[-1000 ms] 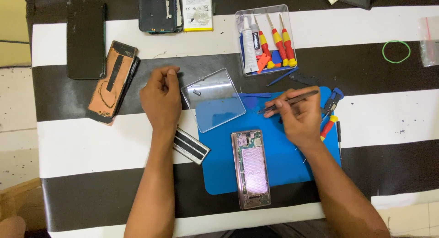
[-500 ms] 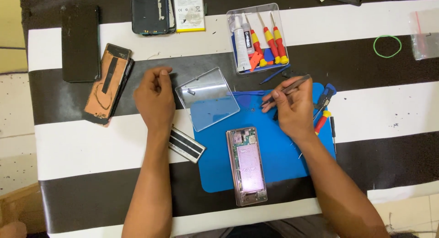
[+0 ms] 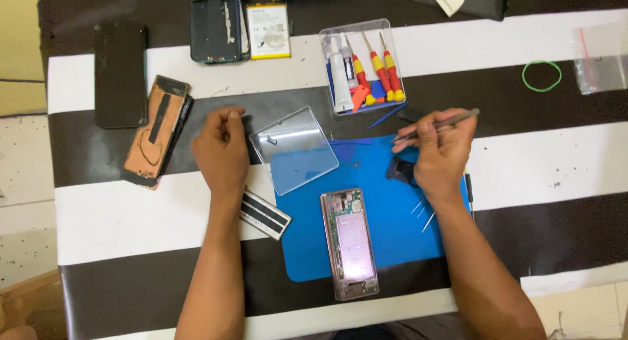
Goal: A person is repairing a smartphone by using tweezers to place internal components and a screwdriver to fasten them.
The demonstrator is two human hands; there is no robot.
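Observation:
An opened pink phone point(image 3: 352, 244) lies face down on a blue work mat point(image 3: 386, 216), its insides showing. My right hand point(image 3: 439, 155) hovers over the mat's right side and grips metal tweezers point(image 3: 439, 125) that point left. A small black part point(image 3: 402, 170) lies just under that hand. My left hand point(image 3: 222, 150) rests curled on the striped table, its fingers at the left edge of a clear plastic lid point(image 3: 294, 150). I cannot tell whether those fingers pinch anything.
A clear tray point(image 3: 362, 67) of red-and-yellow screwdrivers and a glue tube stands behind the mat. Phone parts point(image 3: 156, 131), a dark phone point(image 3: 120, 73), a back cover point(image 3: 218, 27) and a battery point(image 3: 267, 30) lie left and back. A striped strip point(image 3: 263, 213), green rubber band point(image 3: 541, 75), plastic bag point(image 3: 599, 59).
My right hand with the tweezers has lifted slightly and shifted toward the back of the mat. My left hand stays by the clear lid. The camera view has drifted a little.

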